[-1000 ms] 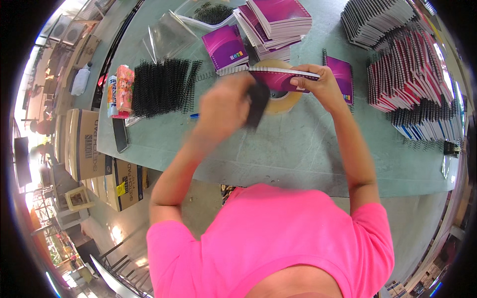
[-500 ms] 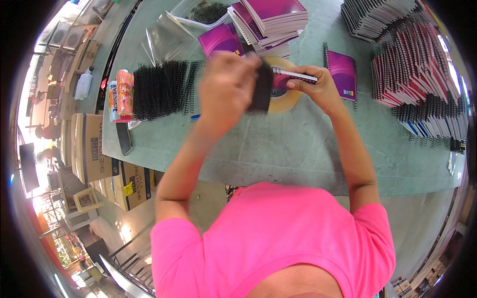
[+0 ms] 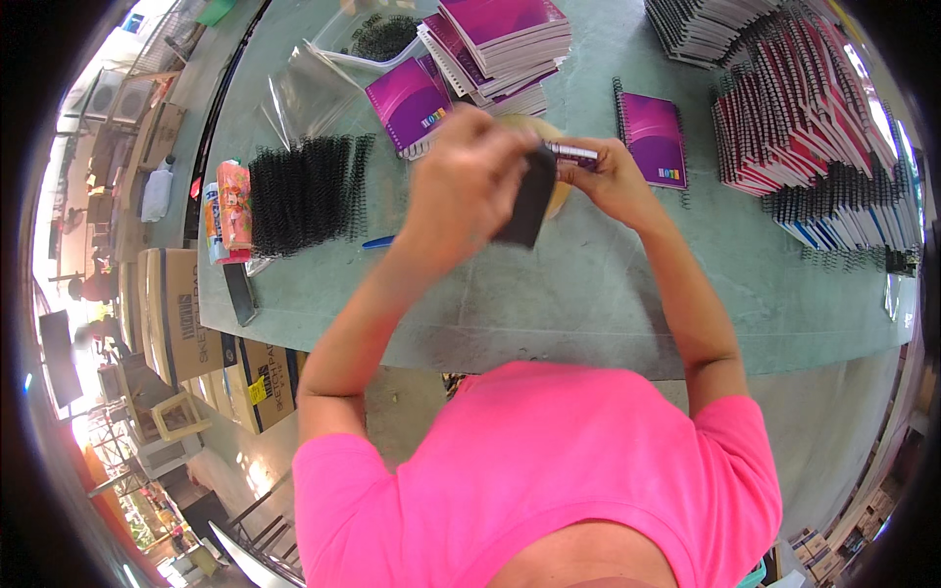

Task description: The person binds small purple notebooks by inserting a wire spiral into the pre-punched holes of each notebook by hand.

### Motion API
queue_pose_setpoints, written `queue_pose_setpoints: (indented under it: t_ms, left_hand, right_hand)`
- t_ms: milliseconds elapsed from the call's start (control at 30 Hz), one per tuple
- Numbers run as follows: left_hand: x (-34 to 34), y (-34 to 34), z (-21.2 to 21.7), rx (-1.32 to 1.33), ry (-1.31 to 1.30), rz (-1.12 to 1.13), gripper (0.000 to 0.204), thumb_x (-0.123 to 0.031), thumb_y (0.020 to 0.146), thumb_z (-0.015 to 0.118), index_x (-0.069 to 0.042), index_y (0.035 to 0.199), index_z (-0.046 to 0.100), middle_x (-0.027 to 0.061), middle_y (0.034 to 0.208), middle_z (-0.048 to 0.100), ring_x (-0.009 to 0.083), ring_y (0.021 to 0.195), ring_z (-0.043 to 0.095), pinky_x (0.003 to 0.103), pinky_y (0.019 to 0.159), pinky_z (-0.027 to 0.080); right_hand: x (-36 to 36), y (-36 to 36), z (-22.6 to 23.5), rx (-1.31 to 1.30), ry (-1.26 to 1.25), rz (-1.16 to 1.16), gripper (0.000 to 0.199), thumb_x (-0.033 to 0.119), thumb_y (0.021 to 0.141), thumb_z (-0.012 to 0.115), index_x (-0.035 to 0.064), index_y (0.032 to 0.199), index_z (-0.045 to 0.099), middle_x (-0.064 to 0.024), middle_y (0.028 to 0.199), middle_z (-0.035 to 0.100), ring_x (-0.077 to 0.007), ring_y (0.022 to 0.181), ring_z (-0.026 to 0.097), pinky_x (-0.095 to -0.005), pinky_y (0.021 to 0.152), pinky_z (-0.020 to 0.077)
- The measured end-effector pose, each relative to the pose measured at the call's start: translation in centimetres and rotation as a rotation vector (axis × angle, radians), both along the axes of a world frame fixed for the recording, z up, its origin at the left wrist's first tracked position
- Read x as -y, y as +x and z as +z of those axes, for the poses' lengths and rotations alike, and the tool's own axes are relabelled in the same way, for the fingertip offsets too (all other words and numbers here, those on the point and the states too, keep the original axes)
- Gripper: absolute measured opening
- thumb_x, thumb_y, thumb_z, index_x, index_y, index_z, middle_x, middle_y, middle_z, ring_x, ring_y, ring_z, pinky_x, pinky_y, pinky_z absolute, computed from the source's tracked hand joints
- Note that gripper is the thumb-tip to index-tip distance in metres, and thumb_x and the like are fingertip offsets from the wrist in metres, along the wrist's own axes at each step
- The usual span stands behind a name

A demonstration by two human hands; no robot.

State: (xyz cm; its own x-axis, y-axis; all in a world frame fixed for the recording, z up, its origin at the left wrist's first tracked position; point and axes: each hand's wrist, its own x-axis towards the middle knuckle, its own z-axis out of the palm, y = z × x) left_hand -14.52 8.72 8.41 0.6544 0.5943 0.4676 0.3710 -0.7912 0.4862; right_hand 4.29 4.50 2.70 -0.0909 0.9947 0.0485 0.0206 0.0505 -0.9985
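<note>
**Small notebook held between both hands above the surface**

The small purple-covered spiral notebook (image 3: 573,152) is pinched edge-on in the right hand (image 3: 608,181), above the pale green surface (image 3: 588,284). The left hand (image 3: 466,186) is closed around a flat black card-like piece (image 3: 527,201) touching the notebook. Black wire spirals (image 3: 304,191) lie left; purple notebook stacks (image 3: 500,44) sit far.

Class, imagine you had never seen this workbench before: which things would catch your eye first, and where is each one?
First, the two hands raised mid-table: the left hand grips a dark flat piece, and the right hand pinches a purple notebook edge-on. Next, the row of black spiral coils at the left. Then the dense stacks of spiral notebooks at the far right.
</note>
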Motion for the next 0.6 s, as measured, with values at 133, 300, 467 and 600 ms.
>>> queue_pose_setpoints:
  t_ms: [133,300,467,600]
  left_hand:
    - [-1.4,0.7,2.3,0.213,0.125,0.152,0.024,-0.004,0.070,0.068,-0.011,0.093,0.067,0.0087,0.083,0.054,0.0263,0.078,0.056,0.034,0.069,0.047]
    - [-0.7,1.1,1.9,0.071,0.119,0.030,0.023,-0.006,0.072,0.069,-0.009,0.094,0.067,0.0100,0.084,0.058,0.0249,0.081,0.058,0.032,0.072,0.047]
    - [0.7,1.2,-0.5,0.085,-0.097,-0.014,0.022,-0.009,0.073,0.066,-0.007,0.095,0.064,0.0129,0.084,0.052,0.0295,0.079,0.055,0.037,0.069,0.046]
    - [4.8,-0.2,-5.8,-0.081,-0.191,-0.105,0.026,-0.015,0.072,0.069,-0.007,0.096,0.064,0.0109,0.084,0.053,0.0294,0.080,0.054,0.038,0.070,0.046]
  right_hand:
    - [-0.1,0.2,-0.1,0.028,0.012,0.004,0.028,0.000,0.085,0.058,-0.0008,0.112,0.060,-0.0003,0.093,0.065,-0.0053,0.086,0.055,-0.0216,0.077,0.0457]
    - [-0.3,0.3,-0.9,0.008,-0.018,0.000,0.031,-0.005,0.084,0.054,-0.0007,0.114,0.059,-0.0005,0.094,0.065,-0.0062,0.086,0.055,-0.0218,0.076,0.0458]
    - [0.2,0.1,-0.1,-0.065,-0.002,0.021,0.030,0.001,0.085,0.056,0.0012,0.115,0.059,-0.0013,0.098,0.064,-0.0070,0.087,0.055,-0.0227,0.076,0.0460]
    - [-0.4,-0.7,-0.4,-0.110,0.049,0.068,0.032,0.015,0.088,0.057,0.0010,0.117,0.057,-0.0042,0.109,0.062,-0.0103,0.099,0.055,-0.0264,0.088,0.0437]
